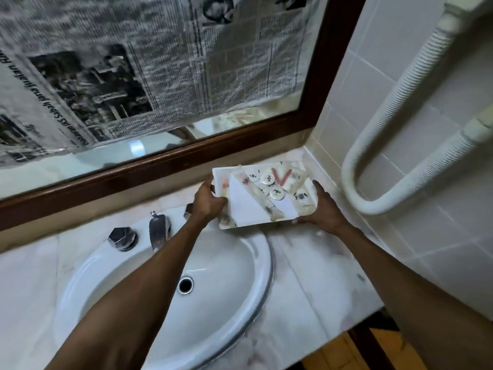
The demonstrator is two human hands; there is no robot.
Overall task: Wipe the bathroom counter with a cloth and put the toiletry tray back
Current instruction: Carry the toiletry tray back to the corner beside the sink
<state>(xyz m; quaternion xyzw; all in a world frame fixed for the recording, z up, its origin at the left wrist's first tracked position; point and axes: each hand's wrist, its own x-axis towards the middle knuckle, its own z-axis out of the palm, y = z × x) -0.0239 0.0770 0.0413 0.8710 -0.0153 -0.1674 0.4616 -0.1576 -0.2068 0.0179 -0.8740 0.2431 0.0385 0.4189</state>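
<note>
White rectangular toiletry tray sits at abt 1 o'clock from the sink, at the back right corner of the desk, held w/ both hands. It looks tilted, near edge lower; can't tell if the far edge touches the desk. Inside: clear plastic sachets, a folded white paper packet, several round white caps w/ dark prints and two short red sticks laid in a V.

Left hand is clamped on the tray's left edge at 9 o'clock, thumb on top of the rim. Right hand grips the right near corner at 4 o'clock, fingers under, thumb along the side. Both forearms are bare and reach in from the bottom of the view.

Pale marble desk w/ faint pink veins runs under the tray. White oval sink basin is at 7 o'clock from the tray, metal drain in its middle. Chrome tap spout and a dark faceted knob stand at the basin's back rim; a 2nd knob is partly hidden by the left wrist.

At 12 o'clock: dark wood-framed mirror, mostly covered w/ newspaper sheets. At 3 o'clock: white tiled wall w/ a white ribbed hose looping down.
</note>
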